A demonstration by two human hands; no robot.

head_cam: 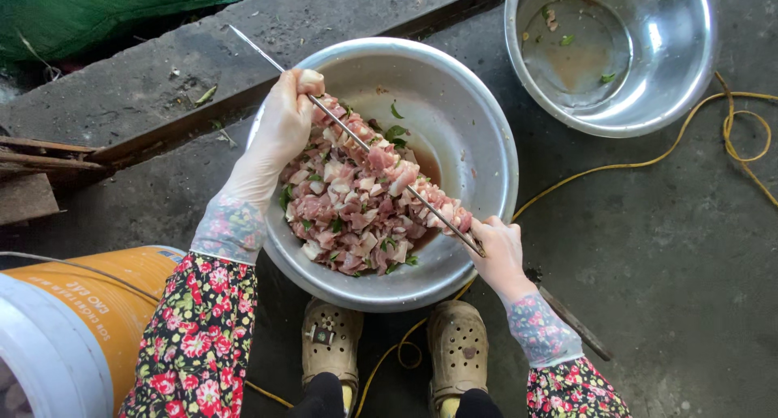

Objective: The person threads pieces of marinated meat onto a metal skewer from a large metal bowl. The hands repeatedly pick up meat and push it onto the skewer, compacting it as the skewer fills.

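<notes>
One skewer (356, 138) clamped in left hand (284, 126) and right hand (498, 256), over two bowls (478, 118).

A bowl (486, 134) sits on the floor (664, 248) just ahead of the person's shoes (458, 345), with meat (348, 207) heaped inside it. A skewer (356, 138) slants across above the meat, the left hand (284, 126) at its far end, the right hand (498, 252) at its near end. A second bowl (689, 69) stands behind to the right. A bucket (73, 321) lies at the near left. A cord (648, 162) trails along the right.
</notes>
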